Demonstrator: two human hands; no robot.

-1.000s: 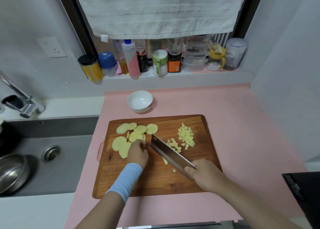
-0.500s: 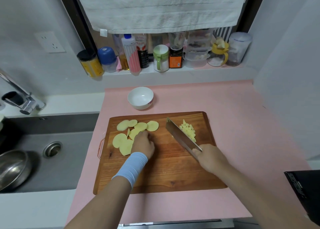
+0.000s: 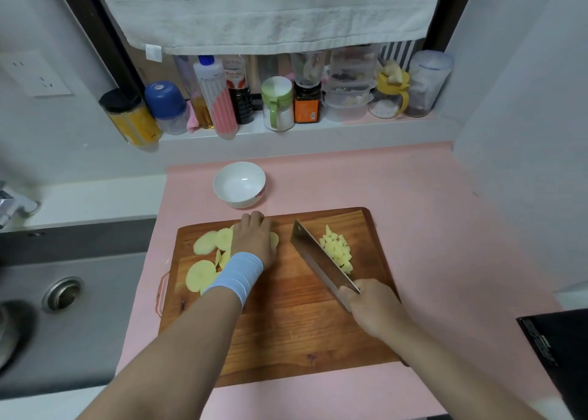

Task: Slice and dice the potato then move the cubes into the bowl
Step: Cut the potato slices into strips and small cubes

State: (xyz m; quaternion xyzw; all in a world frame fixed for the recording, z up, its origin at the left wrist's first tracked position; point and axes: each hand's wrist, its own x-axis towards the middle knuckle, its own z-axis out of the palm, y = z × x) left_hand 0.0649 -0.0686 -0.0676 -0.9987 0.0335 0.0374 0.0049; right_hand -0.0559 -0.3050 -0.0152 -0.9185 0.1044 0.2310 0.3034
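A pink surface (image 3: 413, 196) carries one wooden board (image 3: 286, 324). Two bare hands work over the board. The right hand (image 3: 372, 311) has a closed grip around the handle of one cleaver (image 3: 318, 260), whose blade runs up and left from the grip, edge down on the board. Just right of the blade, above the grip, sits one pile of potato cubes (image 3: 337, 251), too many to count. Well left of the grip, the left hand (image 3: 254, 241) lies palm down, fingers loosely curled, on potato slices (image 3: 203, 273); about six show, some hidden beneath it. Beyond the board, up and left of the grip, stands one white bowl (image 3: 239, 184), holding nothing.
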